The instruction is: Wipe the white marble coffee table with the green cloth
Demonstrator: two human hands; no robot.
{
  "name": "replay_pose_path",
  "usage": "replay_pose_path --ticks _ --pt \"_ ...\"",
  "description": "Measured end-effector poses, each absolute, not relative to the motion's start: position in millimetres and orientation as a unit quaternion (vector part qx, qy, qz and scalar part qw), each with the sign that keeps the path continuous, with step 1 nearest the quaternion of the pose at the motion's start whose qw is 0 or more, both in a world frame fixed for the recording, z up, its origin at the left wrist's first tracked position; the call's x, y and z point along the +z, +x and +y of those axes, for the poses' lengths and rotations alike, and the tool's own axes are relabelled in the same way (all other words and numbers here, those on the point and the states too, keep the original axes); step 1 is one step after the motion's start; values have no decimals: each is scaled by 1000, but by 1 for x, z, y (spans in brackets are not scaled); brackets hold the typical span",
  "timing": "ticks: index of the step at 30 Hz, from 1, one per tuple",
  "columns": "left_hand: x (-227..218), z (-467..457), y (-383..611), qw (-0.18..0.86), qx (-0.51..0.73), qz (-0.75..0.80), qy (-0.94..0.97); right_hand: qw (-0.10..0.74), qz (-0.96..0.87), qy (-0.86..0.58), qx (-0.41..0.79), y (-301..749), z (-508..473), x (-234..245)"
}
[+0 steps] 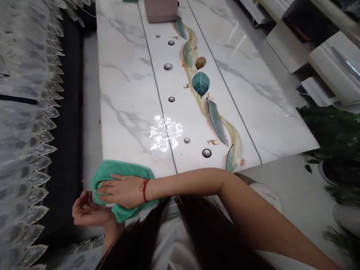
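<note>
Glossy white marble-patterned counter (pixel 126 93) with a printed central strip of leaves and droplets. A green cloth (pixel 123 173) lies at its near left corner; a mauve box (pixel 161 10) stands at the far end.

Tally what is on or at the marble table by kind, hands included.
Green microfibre cloth: 1
Mauve rectangular box: 1
Hands, right hand on the cloth, left hand cupped at the glossy white marble table edge: 2
Total: 4

Both arms are bare to well above the elbow, the right hand (pixel 120 190) wears a thin red string bracelet (pixel 144 188) at the wrist, and long dark hair (pixel 197 232) hangs over what looks like a white top (pixel 171 243).
</note>
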State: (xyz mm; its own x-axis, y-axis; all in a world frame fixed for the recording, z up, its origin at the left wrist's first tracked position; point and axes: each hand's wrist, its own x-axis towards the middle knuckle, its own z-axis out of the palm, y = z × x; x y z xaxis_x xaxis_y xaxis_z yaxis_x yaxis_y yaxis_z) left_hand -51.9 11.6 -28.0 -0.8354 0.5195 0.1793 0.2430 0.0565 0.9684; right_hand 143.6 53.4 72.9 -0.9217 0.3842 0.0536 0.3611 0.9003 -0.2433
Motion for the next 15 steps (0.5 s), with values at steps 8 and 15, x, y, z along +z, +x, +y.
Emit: replay_pose_path --ticks 8,15 --pt "-22 18 -50 110 606 753 233 65 -900 -381 202 357 40 54" --pt "-14 18 -49 100 606 752 239 138 -551 -816 107 660 -47 43"
